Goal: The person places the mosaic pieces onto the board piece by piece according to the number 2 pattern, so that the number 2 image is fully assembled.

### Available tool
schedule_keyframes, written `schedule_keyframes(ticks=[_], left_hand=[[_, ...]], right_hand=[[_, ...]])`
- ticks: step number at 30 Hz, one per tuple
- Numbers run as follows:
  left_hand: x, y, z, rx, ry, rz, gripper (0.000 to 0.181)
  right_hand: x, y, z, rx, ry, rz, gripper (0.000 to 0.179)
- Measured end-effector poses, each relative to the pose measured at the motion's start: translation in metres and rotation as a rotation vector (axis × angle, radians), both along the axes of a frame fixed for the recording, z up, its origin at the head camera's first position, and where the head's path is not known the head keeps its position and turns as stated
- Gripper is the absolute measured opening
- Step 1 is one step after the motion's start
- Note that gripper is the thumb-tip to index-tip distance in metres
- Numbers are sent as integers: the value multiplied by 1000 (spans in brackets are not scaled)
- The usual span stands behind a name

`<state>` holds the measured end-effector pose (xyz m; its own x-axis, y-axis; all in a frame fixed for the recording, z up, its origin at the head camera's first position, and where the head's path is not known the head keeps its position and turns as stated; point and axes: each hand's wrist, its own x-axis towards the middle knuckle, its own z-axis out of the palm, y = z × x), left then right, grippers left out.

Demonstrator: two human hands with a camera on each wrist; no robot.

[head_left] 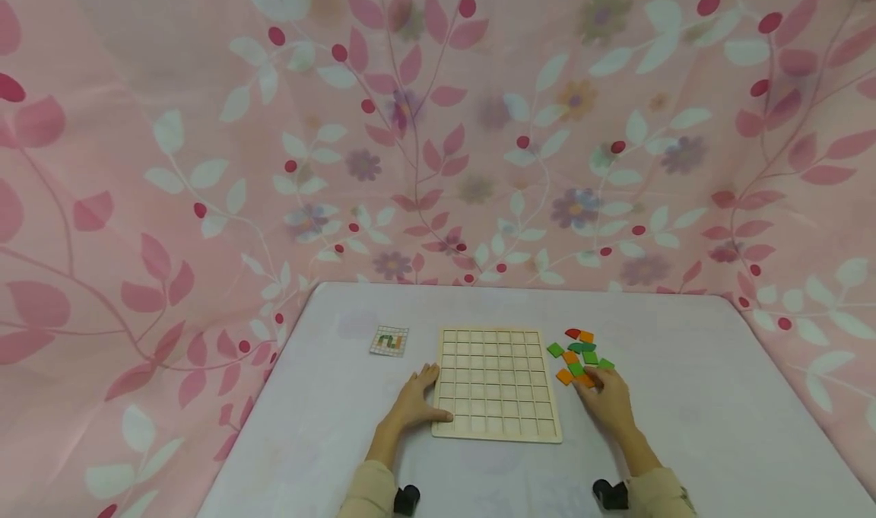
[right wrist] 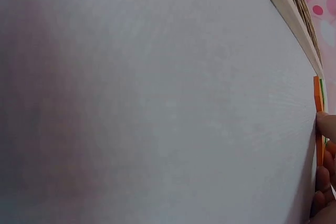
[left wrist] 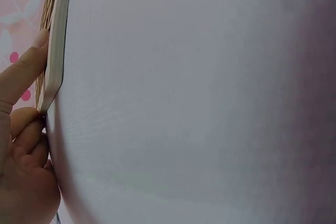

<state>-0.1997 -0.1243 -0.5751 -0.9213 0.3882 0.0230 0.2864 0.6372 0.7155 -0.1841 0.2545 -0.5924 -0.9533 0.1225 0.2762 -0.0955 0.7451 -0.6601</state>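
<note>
A wooden grid board (head_left: 498, 385) with many square cells lies flat on the table. My left hand (head_left: 414, 402) rests at its lower left side, the thumb on the frame and the fingers along the left edge. In the left wrist view, the thumb lies over the board's rim (left wrist: 56, 51). My right hand (head_left: 610, 402) pinches an orange tile (head_left: 586, 380) between thumb and fingers, at the near end of a loose group of tiles. The right wrist view shows an orange tile edge (right wrist: 319, 150) between them. Beside it lie green tiles (head_left: 590, 357) and another orange tile (head_left: 564, 376).
A small pattern card (head_left: 389, 341) with a coloured figure on a grid lies left of the board. A red rounded piece (head_left: 572, 333) and a dark green piece (head_left: 583, 347) are among the tiles. White cloth covers the table (head_left: 308, 427); a floral curtain (head_left: 438, 122) hangs behind.
</note>
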Motion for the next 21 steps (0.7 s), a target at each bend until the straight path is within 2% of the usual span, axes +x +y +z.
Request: schedule_keyframes(ticks=[4, 7, 16, 21], left_hand=[[-1, 1, -3, 21, 17, -8, 100], [-1, 0, -5, 21, 19, -8, 100], [-2, 0, -8, 30, 3, 4, 101], [-1, 1, -6, 31, 4, 11, 100]], right_hand=[[2, 1, 4, -98, -48, -11, 43], [4, 3, 6, -125, -104, -18, 47], [5, 10, 0, -139, -57, -22, 47], [-1, 17, 1, -158, 3, -120, 38]])
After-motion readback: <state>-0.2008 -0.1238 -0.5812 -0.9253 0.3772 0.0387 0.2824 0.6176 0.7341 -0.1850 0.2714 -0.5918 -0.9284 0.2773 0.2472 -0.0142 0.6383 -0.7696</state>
